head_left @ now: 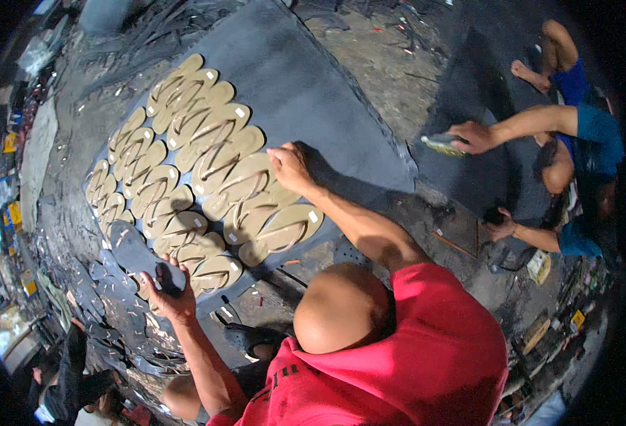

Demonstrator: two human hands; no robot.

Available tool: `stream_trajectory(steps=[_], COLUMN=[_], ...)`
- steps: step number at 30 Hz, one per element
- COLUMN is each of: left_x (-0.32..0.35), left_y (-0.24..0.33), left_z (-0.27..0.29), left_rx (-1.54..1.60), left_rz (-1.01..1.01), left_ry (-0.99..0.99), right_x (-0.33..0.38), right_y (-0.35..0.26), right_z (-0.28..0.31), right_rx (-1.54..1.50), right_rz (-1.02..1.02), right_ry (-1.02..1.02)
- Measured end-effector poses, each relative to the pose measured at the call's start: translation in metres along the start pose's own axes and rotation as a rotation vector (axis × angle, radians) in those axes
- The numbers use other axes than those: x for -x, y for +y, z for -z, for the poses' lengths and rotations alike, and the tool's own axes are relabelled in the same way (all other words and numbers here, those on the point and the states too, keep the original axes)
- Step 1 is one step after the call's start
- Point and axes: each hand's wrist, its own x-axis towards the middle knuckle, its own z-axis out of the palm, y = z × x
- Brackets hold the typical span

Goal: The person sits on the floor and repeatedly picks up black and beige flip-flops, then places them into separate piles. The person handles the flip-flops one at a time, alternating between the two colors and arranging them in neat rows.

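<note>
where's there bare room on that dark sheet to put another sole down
Free: the wide bare stretch of the dark sheet to the right of the tan sandal soles, up to its far edge and beside the right hand. Crowded: the sheet's left side, with overlapping soles, and the black cutouts piled around the left hand.

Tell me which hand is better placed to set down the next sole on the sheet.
Left, probably. The left hand already holds a dark sole at the near edge of the tan sandal rows. The right hand is empty-looking, resting on the sandals farther up the grey sheet.
</note>
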Motion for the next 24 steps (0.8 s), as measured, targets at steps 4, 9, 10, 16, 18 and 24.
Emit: stream_trajectory(steps=[4, 9, 10, 16, 18, 24], left_x=[-0.014, -0.031, -0.030, 0.009, 0.004, -0.043], left_y=[-0.038, -0.098, -0.103, -0.189, -0.200, -0.221], left_z=[-0.015, -0.088, -0.111, -0.208, -0.185, -0.104], left_rx=[0.023, -0.155, -0.141, -0.049, -0.228, -0.812], left_rz=[0.004, -0.044, 0.000, 0.394, 0.259, 0.258], left_ry=[-0.269, -0.277, -0.211, -0.376, -0.471, -0.369], right_x=[-0.011, -0.011, -0.005, -0.004, -0.020, 0.004], right_y=[-0.008, -0.021, -0.034, -0.049, -0.016, 0.084], right_z=[0.014, 0.048, 0.054, 0.157, 0.195, 0.230], right_rx=[-0.171, -0.397, -0.418, -0.349, -0.486, -0.625], right_rz=[-0.009, 0.127, 0.281, 0.207, -0.145, -0.485], right_ry=[-0.229, -0.469, -0.413, -0.212, -0.074, -0.406])
